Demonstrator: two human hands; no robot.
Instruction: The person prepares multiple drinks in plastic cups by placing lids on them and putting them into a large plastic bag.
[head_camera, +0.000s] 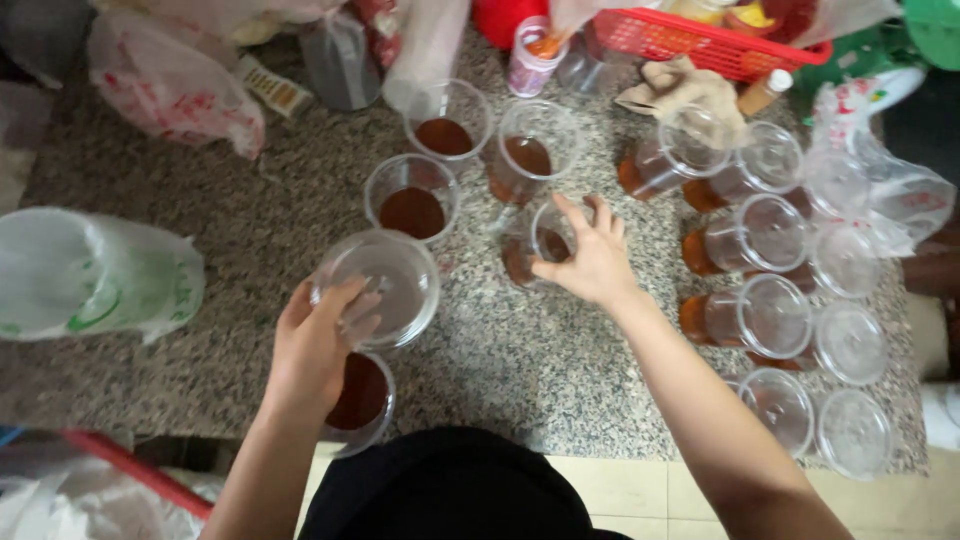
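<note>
On the speckled grey granite counter (250, 250) stand many clear plastic cups partly filled with dark brown liquid, and the person's left hand (315, 345) holds an empty clear plastic cup (385, 285) tipped on its side, fingers wrapped round its rim, just above a filled cup (362, 398) at the counter's near edge. Further in, the right hand (590, 262) has its fingers spread and curled round the rim of another filled clear cup (540, 245), touching it; whether it grips firmly I cannot tell. Thin plastic like this looks light, flexible and slippery, and I judge the filled one best taken round the wall below the rim, since squeezing could spill it. Beyond lie a red plastic basket (700, 45) and white plastic bags (95, 275)
</note>
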